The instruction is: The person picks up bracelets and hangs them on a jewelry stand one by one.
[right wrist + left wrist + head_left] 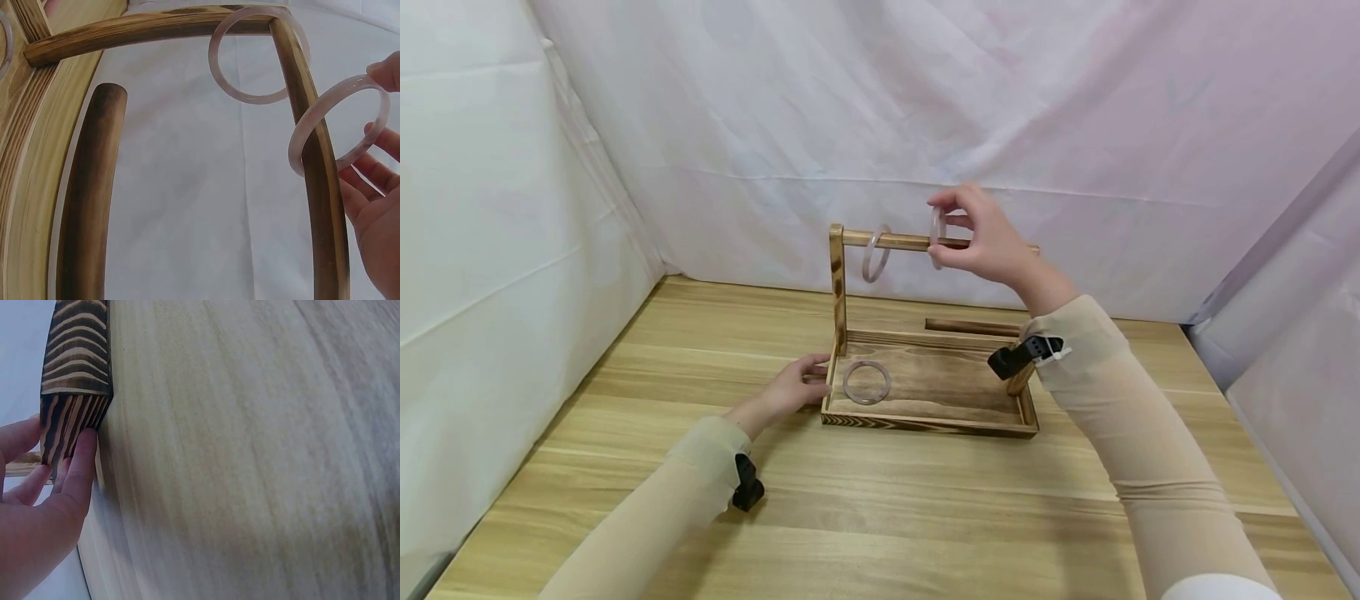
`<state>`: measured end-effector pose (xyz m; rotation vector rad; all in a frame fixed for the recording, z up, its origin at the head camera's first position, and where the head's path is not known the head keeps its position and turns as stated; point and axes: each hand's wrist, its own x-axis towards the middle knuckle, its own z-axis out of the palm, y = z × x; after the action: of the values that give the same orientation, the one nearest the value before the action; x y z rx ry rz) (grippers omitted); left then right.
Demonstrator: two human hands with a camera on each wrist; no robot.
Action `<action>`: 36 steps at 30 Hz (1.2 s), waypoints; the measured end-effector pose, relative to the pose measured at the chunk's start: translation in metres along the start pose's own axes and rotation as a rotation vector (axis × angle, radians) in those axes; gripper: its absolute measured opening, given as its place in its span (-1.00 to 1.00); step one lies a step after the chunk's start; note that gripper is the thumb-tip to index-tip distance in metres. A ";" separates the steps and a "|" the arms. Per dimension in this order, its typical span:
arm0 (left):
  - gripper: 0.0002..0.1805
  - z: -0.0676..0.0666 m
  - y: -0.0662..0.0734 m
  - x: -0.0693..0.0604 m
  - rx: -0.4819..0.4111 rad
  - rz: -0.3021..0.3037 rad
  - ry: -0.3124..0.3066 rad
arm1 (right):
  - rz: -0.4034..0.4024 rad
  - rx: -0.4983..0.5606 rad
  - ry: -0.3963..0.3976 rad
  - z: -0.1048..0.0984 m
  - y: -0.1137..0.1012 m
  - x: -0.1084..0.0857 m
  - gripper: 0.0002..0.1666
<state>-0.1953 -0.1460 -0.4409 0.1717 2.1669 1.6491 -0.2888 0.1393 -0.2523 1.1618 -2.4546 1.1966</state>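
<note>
My right hand (988,237) pinches a pale pinkish translucent bangle (337,103) between thumb and fingers. This bangle loops around the upper bar (906,242) of a wooden stand. Further left, a second bangle (876,254) hangs on the same bar, near the left post (838,292). A third bangle (867,403) lies flat at the left of the stand's tray (925,427). At the tray's left end, my left hand (786,387) rests its extended fingers against the outer wall (72,419).
Behind the tray runs a lower dark wooden bar (970,327) with a free left end. The right post (1021,383) is partly covered by my right wrist camera (1022,357). White cloth (775,125) hangs behind the wood-grain table (880,508) and at both sides.
</note>
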 end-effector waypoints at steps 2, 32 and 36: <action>-0.35 0.000 0.000 0.000 -0.003 0.002 0.000 | -0.005 -0.019 -0.007 0.002 0.000 0.001 -0.41; -0.36 0.004 0.000 0.000 -0.004 0.004 0.021 | 0.023 -0.091 -0.118 0.010 -0.005 0.007 -0.41; -0.37 0.005 0.000 0.000 -0.019 0.016 0.025 | 0.052 -0.106 -0.136 0.011 -0.006 0.008 -0.39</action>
<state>-0.1938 -0.1417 -0.4421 0.1641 2.1727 1.6885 -0.2880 0.1250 -0.2525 1.1938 -2.6276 1.0172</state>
